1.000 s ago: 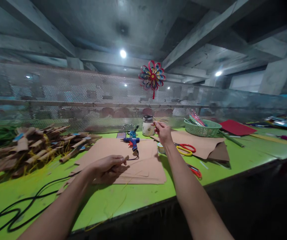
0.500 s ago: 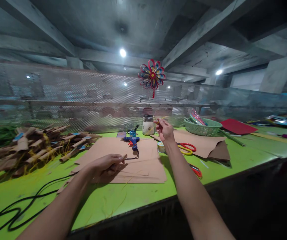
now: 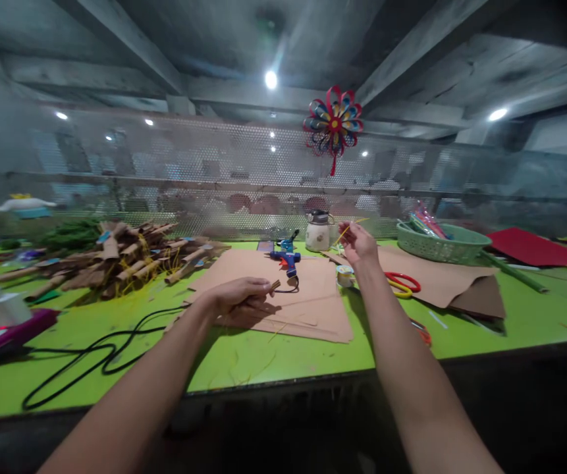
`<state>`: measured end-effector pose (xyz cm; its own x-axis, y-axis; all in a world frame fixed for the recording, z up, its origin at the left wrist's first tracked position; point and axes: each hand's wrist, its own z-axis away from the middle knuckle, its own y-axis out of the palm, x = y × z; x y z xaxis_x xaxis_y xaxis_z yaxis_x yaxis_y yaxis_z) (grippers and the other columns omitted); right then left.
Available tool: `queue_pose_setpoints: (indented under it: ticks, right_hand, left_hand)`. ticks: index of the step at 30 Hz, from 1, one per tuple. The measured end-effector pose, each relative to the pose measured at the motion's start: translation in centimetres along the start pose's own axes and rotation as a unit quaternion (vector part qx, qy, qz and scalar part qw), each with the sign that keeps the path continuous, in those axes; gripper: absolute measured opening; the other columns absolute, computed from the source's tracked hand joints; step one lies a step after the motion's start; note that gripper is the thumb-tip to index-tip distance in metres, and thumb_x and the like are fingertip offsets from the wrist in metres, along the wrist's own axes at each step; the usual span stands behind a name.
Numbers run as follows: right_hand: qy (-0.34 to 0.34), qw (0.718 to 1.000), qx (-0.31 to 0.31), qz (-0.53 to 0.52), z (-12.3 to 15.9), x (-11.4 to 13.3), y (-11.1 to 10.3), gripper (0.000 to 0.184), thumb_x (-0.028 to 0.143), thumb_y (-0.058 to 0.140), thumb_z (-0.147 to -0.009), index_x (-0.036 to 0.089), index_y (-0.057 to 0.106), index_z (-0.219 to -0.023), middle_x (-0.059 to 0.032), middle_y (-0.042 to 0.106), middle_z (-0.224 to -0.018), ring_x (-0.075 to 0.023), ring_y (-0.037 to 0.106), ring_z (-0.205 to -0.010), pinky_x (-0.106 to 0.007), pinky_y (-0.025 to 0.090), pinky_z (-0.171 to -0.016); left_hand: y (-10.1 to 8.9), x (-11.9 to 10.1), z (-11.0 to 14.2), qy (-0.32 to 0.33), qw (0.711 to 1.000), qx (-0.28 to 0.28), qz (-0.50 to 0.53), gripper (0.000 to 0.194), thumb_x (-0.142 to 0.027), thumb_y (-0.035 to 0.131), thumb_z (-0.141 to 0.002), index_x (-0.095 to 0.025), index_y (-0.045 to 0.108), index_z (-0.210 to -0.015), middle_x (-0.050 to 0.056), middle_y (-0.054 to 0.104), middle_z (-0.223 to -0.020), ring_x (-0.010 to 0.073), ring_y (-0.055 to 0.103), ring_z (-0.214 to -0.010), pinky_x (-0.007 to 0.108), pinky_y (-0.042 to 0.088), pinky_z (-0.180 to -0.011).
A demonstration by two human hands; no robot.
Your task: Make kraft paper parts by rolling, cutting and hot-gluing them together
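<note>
My left hand (image 3: 244, 293) is closed on a small brown cardboard piece (image 3: 275, 286), whose end sticks out past the thumb over the brown paper sheets (image 3: 313, 280). Raised at the right, my right hand (image 3: 360, 243) pinches a thin yellow strand (image 3: 344, 232). A blue glue gun (image 3: 287, 259) lies on the paper just beyond my left hand. Under my right wrist stands a small tape roll (image 3: 345, 275). Scissors with red and yellow handles (image 3: 404, 283) lie right of that forearm, which partly hides them.
Brown paper rolls (image 3: 135, 263) with yellow strands are heaped at the left. A black cable (image 3: 100, 349) runs from a purple power strip (image 3: 11, 339). A lidded jar (image 3: 317, 232) and green basket (image 3: 441, 243) stand at the back, before a perforated metal screen (image 3: 214, 178).
The view has turned left, so the power strip now shows. My right hand has a longer yellow strand showing at its fingertips; my left hand keeps its hold on the cardboard piece.
</note>
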<state>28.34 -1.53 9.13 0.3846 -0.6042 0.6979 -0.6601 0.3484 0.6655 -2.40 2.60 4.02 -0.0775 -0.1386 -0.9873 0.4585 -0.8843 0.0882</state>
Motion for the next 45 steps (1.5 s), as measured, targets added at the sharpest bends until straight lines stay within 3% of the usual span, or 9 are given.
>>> queue_pose_setpoints:
  ticks: [8, 17, 21, 24, 27, 32, 37, 40, 45]
  right_hand:
    - [0.037, 0.998, -0.056, -0.008, -0.9, -1.4, -1.8, 0.016, 0.01, 0.05, -0.084, 0.015, 0.057, -0.07, 0.002, 0.064, -0.057, -0.0054, 0.056, -0.044, -0.012, 0.041, -0.039]
    - [0.113, 0.993, 0.004, -0.041, -0.6, -0.8, -1.1, 0.027, 0.009, 0.037, -0.092, 0.015, 0.052, -0.069, -0.0014, 0.064, -0.062, -0.0074, 0.064, -0.059, -0.012, 0.052, -0.05]
    - [0.141, 0.989, 0.045, -0.021, 0.8, -2.3, 0.3, 0.021, 0.01, 0.046, -0.088, 0.014, 0.054, -0.069, -0.0025, 0.063, -0.059, -0.0103, 0.064, -0.058, -0.017, 0.055, -0.052]
    - [0.166, 0.971, 0.158, 0.062, 3.1, -4.0, 2.2, 0.01, 0.012, 0.056, -0.083, 0.012, 0.061, -0.074, -0.0078, 0.068, -0.071, -0.016, 0.067, -0.067, -0.026, 0.057, -0.055]
    - [0.087, 0.95, 0.208, 0.215, 5.7, -5.6, 4.1, 0.002, 0.013, 0.067, -0.075, 0.012, 0.066, -0.075, -0.0043, 0.068, -0.07, -0.0138, 0.063, -0.059, -0.023, 0.053, -0.048]
    - [-0.006, 0.928, 0.221, 0.299, 9.8, -7.0, 6.4, 0.021, 0.033, 0.069, -0.073, 0.012, 0.069, -0.068, -0.003, 0.065, -0.061, -0.0115, 0.058, -0.052, -0.022, 0.047, -0.046]
    - [0.132, 0.892, 0.392, 0.185, 14.1, -7.7, 8.1, 0.028, 0.04, 0.069, -0.072, 0.014, 0.07, -0.083, -0.0095, 0.07, -0.091, -0.0197, 0.064, -0.087, -0.032, 0.051, -0.078]
    - [0.245, 0.856, 0.439, 0.116, 16.4, -8.0, 8.8, 0.034, 0.037, 0.069, -0.073, 0.02, 0.065, -0.102, -0.0079, 0.068, -0.102, -0.021, 0.061, -0.099, -0.034, 0.048, -0.085]
    - [0.365, 0.806, 0.45, 0.126, 19.1, -8.5, 9.3, 0.037, 0.034, 0.073, -0.067, 0.03, 0.061, -0.102, 0.0004, 0.067, -0.075, -0.0179, 0.065, -0.069, -0.032, 0.05, -0.068]
  left_hand:
    - [1.4, -2.1, 0.9, 0.04, 0.994, 0.075, 0.065, 0.016, -0.032, 0.046, -0.09, -0.016, 0.048, -0.09, -0.007, 0.026, -0.054, 0.0037, 0.018, -0.04, 0.012, 0.012, -0.033]
    - [1.4, -2.3, 0.6, 0.105, 0.982, 0.042, 0.151, 0.014, -0.029, 0.046, -0.09, -0.015, 0.051, -0.088, -0.007, 0.029, -0.053, 0.0034, 0.025, -0.035, 0.012, 0.017, -0.033]
    - [1.0, -2.8, 0.2, 0.17, 0.958, -0.007, 0.23, 0.012, -0.025, 0.043, -0.091, -0.016, 0.051, -0.089, -0.007, 0.028, -0.052, 0.0041, 0.028, -0.035, 0.012, 0.019, -0.033]
    - [0.2, -3.5, 0.5, 0.234, 0.925, -0.087, 0.288, 0.016, -0.026, 0.04, -0.093, -0.016, 0.051, -0.086, -0.007, 0.026, -0.052, 0.0039, 0.028, -0.036, 0.011, 0.019, -0.034]
    - [-0.9, -4.4, 1.2, 0.304, 0.877, -0.168, 0.33, 0.023, -0.028, 0.035, -0.095, -0.017, 0.049, -0.08, -0.007, 0.025, -0.051, 0.0037, 0.028, -0.036, 0.011, 0.017, -0.034]
    - [-1.6, -5.2, 2.0, 0.361, 0.839, -0.216, 0.345, 0.027, -0.03, 0.032, -0.096, -0.017, 0.047, -0.078, -0.008, 0.025, -0.049, 0.004, 0.029, -0.036, 0.012, 0.019, -0.035]
    - [-0.9, -5.1, 1.7, 0.369, 0.841, -0.217, 0.331, 0.024, -0.027, 0.031, -0.096, -0.018, 0.046, -0.08, -0.007, 0.028, -0.048, 0.0047, 0.031, -0.035, 0.012, 0.02, -0.036]
    - [-0.7, -5.1, 1.7, 0.373, 0.839, -0.221, 0.329, 0.022, -0.028, 0.033, -0.095, -0.018, 0.046, -0.081, -0.008, 0.029, -0.048, 0.0049, 0.031, -0.035, 0.013, 0.02, -0.036]
    - [-1.7, -4.9, 2.0, 0.399, 0.814, -0.261, 0.333, 0.019, -0.032, 0.043, -0.093, -0.019, 0.045, -0.08, -0.009, 0.028, -0.047, 0.0049, 0.031, -0.035, 0.013, 0.02, -0.037]
